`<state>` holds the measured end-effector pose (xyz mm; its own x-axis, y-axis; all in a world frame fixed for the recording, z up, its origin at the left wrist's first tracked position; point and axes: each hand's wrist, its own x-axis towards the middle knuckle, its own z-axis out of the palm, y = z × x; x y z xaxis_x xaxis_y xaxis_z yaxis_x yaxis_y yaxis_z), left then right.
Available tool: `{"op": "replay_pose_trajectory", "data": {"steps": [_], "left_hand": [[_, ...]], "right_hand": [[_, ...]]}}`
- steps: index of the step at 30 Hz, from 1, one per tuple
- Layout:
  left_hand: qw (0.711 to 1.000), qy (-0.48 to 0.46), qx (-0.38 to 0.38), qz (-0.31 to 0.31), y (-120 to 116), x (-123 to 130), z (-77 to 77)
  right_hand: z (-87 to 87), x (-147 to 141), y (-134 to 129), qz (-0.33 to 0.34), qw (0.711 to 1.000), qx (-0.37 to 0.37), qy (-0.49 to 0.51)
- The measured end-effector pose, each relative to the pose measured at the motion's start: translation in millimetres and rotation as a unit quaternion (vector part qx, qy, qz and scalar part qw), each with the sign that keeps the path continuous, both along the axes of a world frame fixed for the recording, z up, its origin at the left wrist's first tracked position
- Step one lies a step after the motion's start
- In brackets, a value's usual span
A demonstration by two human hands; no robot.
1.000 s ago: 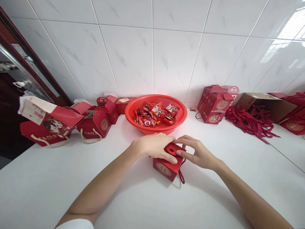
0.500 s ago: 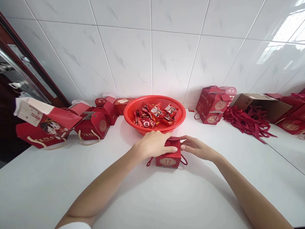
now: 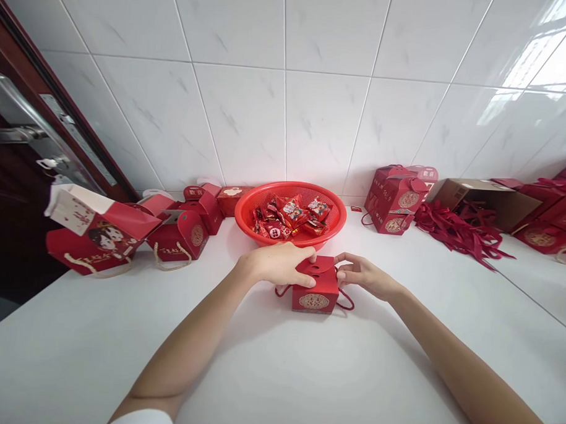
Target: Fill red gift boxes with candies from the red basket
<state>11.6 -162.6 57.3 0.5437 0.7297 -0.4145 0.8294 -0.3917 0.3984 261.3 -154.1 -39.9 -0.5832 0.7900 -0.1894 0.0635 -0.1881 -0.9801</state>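
Note:
A small red gift box with a gold round emblem stands upright on the white table, between my two hands. Its top flap lies nearly flat and shows small slots. Red cord handles hang at both sides. My left hand grips the box from the left, thumb on the top near the front, fingers over the back. At the right upper edge, my right hand holds the box with thumb and curled fingers. Just behind is a red plastic basket with several red candy packets.
Several red gift boxes with cord handles stand at left, some with raised lids. At right are stacked red boxes, a heap of dark red ribbons and an open cardboard box. A tiled wall closes the back.
The box's top flap is flatter and more exposed. My left hand has drawn slightly left across the top, and my right hand stays at the right edge. The view has shifted a little.

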Motion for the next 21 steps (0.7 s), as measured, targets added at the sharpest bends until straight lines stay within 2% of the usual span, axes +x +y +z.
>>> {"op": "replay_pose_trajectory", "data": {"steps": [3, 7, 12, 17, 21], "left_hand": [[0.998, -0.006, -0.052, 0.017, 2.8, 1.0, -1.3], [0.994, -0.027, -0.104, 0.019, 6.4, -0.4, -0.9], [0.997, -0.036, -0.075, 0.009, 8.3, -0.4, -4.8], [0.997, -0.074, -0.034, 0.004, 6.5, 6.8, -11.0], [0.993, -0.115, 0.015, -0.011, 6.7, 8.9, -12.2]], "right_hand": [[-0.7, 0.9, 1.4, 0.0, 0.998, -0.039, 0.048], [6.9, 3.8, 3.0, -0.024, 0.993, -0.046, 0.11], [31.5, 2.8, -1.5, -0.052, 0.987, 0.004, 0.155], [56.5, -12.6, -8.4, -0.01, 0.992, 0.103, 0.075], [59.1, -24.9, -6.6, 0.025, 0.991, 0.127, -0.025]]}}
